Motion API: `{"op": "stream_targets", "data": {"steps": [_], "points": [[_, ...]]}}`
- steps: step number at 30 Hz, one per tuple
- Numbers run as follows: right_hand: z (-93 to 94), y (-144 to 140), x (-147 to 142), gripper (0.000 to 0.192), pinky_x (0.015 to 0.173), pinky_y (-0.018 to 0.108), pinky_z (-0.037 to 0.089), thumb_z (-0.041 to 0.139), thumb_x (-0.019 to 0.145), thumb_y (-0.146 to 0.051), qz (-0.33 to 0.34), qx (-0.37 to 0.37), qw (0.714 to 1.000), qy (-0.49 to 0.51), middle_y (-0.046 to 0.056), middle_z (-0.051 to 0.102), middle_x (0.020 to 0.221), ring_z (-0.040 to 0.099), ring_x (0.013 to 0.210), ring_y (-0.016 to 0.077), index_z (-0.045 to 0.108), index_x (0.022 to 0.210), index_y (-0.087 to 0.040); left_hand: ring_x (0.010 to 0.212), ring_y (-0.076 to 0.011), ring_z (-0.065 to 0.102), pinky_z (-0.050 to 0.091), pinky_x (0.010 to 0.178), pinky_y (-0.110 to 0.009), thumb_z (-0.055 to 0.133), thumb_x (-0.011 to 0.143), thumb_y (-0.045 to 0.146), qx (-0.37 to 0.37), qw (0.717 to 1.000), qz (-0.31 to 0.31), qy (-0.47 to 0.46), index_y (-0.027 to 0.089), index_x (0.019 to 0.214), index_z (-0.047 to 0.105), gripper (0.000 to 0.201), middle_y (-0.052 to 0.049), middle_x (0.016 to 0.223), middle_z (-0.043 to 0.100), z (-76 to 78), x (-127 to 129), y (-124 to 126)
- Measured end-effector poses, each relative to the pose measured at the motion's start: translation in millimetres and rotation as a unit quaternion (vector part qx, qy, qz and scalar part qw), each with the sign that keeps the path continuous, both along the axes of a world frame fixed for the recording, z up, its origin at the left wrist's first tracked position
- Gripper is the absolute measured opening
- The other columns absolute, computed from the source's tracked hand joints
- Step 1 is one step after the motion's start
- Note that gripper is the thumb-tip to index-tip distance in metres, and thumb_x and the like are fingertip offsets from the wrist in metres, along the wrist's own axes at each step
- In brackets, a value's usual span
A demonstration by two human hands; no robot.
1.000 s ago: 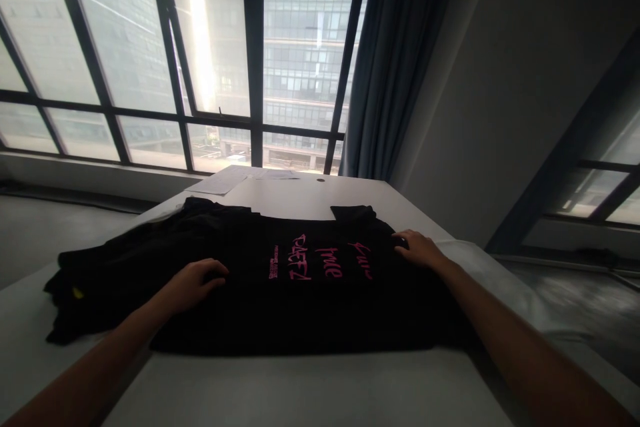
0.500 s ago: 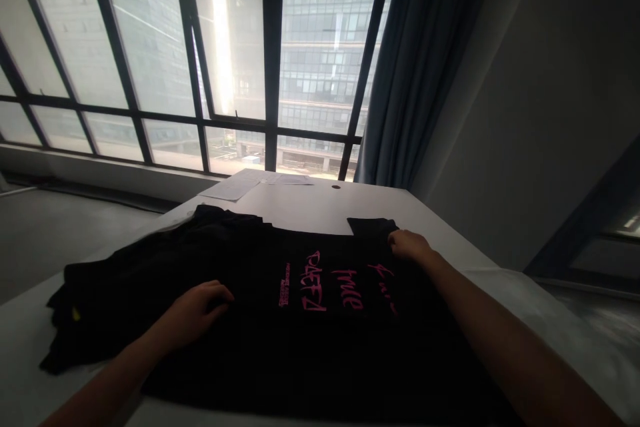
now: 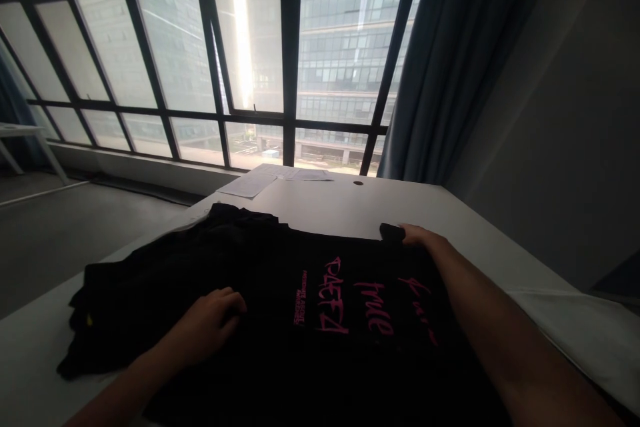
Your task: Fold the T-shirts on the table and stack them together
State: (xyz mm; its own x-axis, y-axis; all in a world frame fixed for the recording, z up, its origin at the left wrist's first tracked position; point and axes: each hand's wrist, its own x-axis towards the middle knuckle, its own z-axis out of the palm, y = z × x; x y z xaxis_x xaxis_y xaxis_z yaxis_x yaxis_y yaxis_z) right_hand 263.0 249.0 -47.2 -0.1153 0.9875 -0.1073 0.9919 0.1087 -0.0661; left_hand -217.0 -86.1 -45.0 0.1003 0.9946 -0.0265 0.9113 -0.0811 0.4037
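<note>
A black T-shirt (image 3: 330, 367) with pink lettering lies spread sideways on the white table (image 3: 400, 203). My left hand (image 3: 225, 313) rests on its middle, fingers curled and pinched together on the dark cloth. At the shirt's far right corner, my right hand (image 3: 425, 240) is closed on the fabric, and a small dark flap of the sleeve (image 3: 393, 232) sticks out beside the fingers. Left of the print, a rumpled heap of black clothing (image 3: 150, 293) with a small yellow mark adjoins the shirt. Dim light hides where the two meet.
Papers (image 3: 247, 185) lie at the table's far left edge, near a round cable hole (image 3: 358, 183). White cloth or plastic sheeting (image 3: 565, 320) sits to the right. Beyond are large windows (image 3: 255, 47), a blue curtain (image 3: 425, 107) and another white table (image 3: 30, 130).
The view has swung left, so things appear farther right. The sleeve flap by my right hand has shrunk from a wide spread piece to a small bunch. My left hand stays on the shirt.
</note>
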Motion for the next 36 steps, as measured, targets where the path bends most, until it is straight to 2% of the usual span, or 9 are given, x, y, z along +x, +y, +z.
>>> {"op": "stream_targets", "data": {"steps": [3, 7, 10, 14, 18, 22, 26, 30, 36], "points": [[19.5, -28, 5, 0.042, 0.071, 0.032, 0.054, 0.065, 0.060, -0.014, 0.030, -0.054, 0.998, -0.009, 0.008, 0.075, 0.091, 0.071, 0.082, 0.0248, 0.076, 0.100, -0.021, 0.099, -0.0284, 0.067, 0.050, 0.086, -0.040, 0.053, 0.083, 0.034, -0.035, 0.996, -0.039, 0.076, 0.027, 0.101, 0.070, 0.026, -0.007, 0.107, 0.070, 17.3, 11, 26], [48.7, -79, 12, 0.034, 0.083, 0.032, 0.048, 0.066, 0.063, -0.017, 0.099, 0.104, 0.989, -0.044, 0.010, 0.071, 0.111, 0.065, 0.101, 0.0263, 0.073, 0.096, -0.020, 0.127, -0.0330, 0.053, 0.039, 0.104, -0.049, 0.047, 0.090, 0.034, 0.063, 0.984, -0.049, 0.160, 0.021, 0.129, 0.061, 0.043, -0.014, 0.137, 0.060, 36.4, 25, 104], [69.6, -111, 22, 0.018, 0.084, 0.030, 0.044, 0.061, 0.065, -0.013, 0.145, 0.159, 0.975, -0.057, 0.007, 0.071, 0.098, 0.063, 0.096, 0.0233, 0.069, 0.080, -0.020, 0.142, -0.0332, 0.036, 0.017, 0.115, -0.059, 0.056, 0.084, 0.027, 0.106, 0.973, -0.043, 0.203, 0.019, 0.144, 0.046, 0.061, -0.016, 0.153, 0.044, 35.4, 23, 163], [90.7, -144, 41, 0.013, 0.074, 0.027, 0.042, 0.060, 0.064, -0.014, 0.120, 0.199, 0.972, -0.036, 0.005, 0.067, 0.080, 0.060, 0.081, 0.0212, 0.063, 0.076, -0.019, 0.133, -0.0323, 0.049, 0.011, 0.115, -0.063, 0.059, 0.078, 0.023, 0.067, 0.969, -0.047, 0.231, 0.022, 0.137, 0.054, 0.058, -0.014, 0.139, 0.059, 31.5, 10, 194], [98.8, -179, 64, 0.041, 0.072, 0.028, 0.042, 0.057, 0.071, -0.016, 0.098, 0.265, 0.959, 0.018, 0.003, 0.067, 0.079, 0.059, 0.072, 0.0186, 0.064, 0.111, -0.018, 0.115, -0.0290, 0.061, 0.026, 0.114, -0.050, 0.052, 0.076, 0.018, 0.210, 0.952, -0.072, 0.211, 0.020, 0.110, 0.070, 0.039, -0.010, 0.117, 0.070, 48.0, -5, 172], [89.0, -221, 85, 0.026, 0.077, 0.029, 0.045, 0.051, 0.078, -0.018, 0.096, 0.263, 0.960, 0.029, 0.003, 0.068, 0.078, 0.062, 0.075, 0.0192, 0.072, 0.095, -0.021, 0.102, -0.0288, 0.063, 0.041, 0.101, -0.045, 0.050, 0.078, 0.029, 0.281, 0.944, -0.094, 0.146, 0.021, 0.094, 0.071, 0.028, -0.008, 0.102, 0.071, 61.6, -19, 122], [61.2, -248, 82, 0.046, 0.091, 0.033, 0.046, 0.056, 0.075, -0.013, 0.101, 0.207, 0.973, -0.003, 0.008, 0.069, 0.110, 0.062, 0.101, 0.0232, 0.068, 0.118, -0.021, 0.099, -0.0270, 0.064, 0.047, 0.092, -0.039, 0.050, 0.074, 0.029, 0.244, 0.957, -0.105, 0.113, 0.021, 0.090, 0.071, 0.027, -0.006, 0.102, 0.071, 44.9, -24, 76], [34.3, -241, 50, 0.084, 0.104, 0.037, 0.041, 0.061, 0.067, -0.003, 0.095, 0.162, 0.980, -0.067, 0.012, 0.047, 0.148, 0.048, 0.130, 0.0278, 0.046, 0.147, -0.023, 0.101, -0.0271, 0.063, 0.048, 0.090, -0.038, 0.050, 0.074, 0.026, 0.220, 0.968, -0.079, 0.094, 0.022, 0.090, 0.072, 0.027, -0.006, 0.102, 0.072, 17.7, -21, 55], [20.9, -203, 14, 0.068, 0.104, 0.042, 0.040, 0.067, 0.068, -0.002, 0.145, 0.139, 0.965, -0.165, 0.010, 0.045, 0.151, 0.046, 0.133, 0.0308, 0.064, 0.130, -0.029, 0.104, -0.0265, 0.060, 0.047, 0.092, -0.040, 0.054, 0.077, 0.022, 0.254, 0.959, -0.075, 0.097, 0.026, 0.092, 0.076, 0.027, -0.005, 0.111, 0.070, 4.8, -25, 50]]}}
